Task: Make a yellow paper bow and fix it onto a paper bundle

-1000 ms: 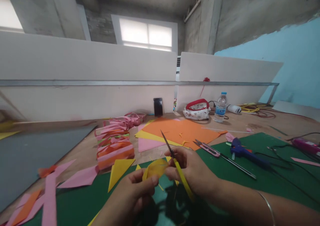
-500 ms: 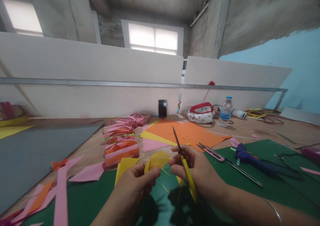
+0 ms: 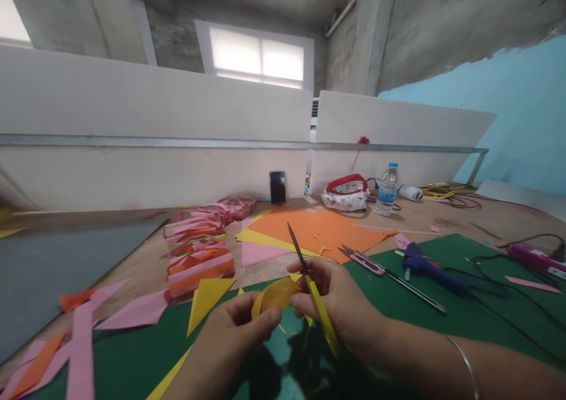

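Between the fingers of my left hand (image 3: 250, 329) is a small curved piece of yellow paper (image 3: 275, 297). My right hand (image 3: 333, 297) holds yellow-handled scissors (image 3: 322, 311), blades pointing up and away, and its fingertips reach the right end of the yellow paper. Whether they pinch it I cannot tell. Below both hands lies a green cutting mat (image 3: 141, 353) with thin yellow scraps. A folded yellow piece (image 3: 207, 297) rests just beyond my left hand.
Orange sheets (image 3: 305, 229) and paper rings (image 3: 198, 264) lie ahead. To the right are thread snips (image 3: 362, 259), a pen (image 3: 415, 291) and a blue glue gun (image 3: 428, 270). A phone (image 3: 277, 187), pouch (image 3: 346, 193) and water bottle (image 3: 388, 192) stand at the back.
My right fingertips have come up to the yellow paper, which was apart from them before. The view has turned slightly right, so the table's things appear shifted left.
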The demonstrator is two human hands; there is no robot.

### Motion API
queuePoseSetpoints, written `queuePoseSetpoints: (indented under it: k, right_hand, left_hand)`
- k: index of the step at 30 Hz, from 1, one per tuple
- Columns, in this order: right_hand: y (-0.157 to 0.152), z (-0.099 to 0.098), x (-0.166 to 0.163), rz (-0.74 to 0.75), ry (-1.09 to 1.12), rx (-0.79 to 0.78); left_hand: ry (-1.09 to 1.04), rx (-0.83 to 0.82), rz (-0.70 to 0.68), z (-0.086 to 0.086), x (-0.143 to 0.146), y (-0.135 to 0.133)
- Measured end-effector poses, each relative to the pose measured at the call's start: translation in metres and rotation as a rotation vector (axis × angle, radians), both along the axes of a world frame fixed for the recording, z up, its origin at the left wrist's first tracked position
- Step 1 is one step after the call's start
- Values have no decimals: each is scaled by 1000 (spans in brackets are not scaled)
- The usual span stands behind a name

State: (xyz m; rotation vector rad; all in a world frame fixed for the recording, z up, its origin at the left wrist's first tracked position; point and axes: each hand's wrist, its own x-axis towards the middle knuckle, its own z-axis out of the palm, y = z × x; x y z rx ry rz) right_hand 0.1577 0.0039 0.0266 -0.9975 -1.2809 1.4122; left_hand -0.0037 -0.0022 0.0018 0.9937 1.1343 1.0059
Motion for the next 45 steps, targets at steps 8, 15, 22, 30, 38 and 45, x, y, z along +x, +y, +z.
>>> queuePoseSetpoints:
  k: [8,15,22,30,38,45]
  right_hand:
    - [2,-5,1,-8,23,-68]
    - [4,-7,2,2,13,-49]
    - [3,-4,2,-5,2,-48]
    - [3,-3,1,-11,-37,1]
    - [5,-6,2,-24,-39,-11]
    - [3,-3,1,-47,-55,-10]
  left_hand:
    - [71,28,-3,-2,-2,4]
    - [84,34,-13,1,-2,3]
    - [54,8,-12,0,0,1]
    - [97,89,31,7,2,0]
    - [170,108,108,18,-3,-6]
    - [271,144,90,17,0,-6]
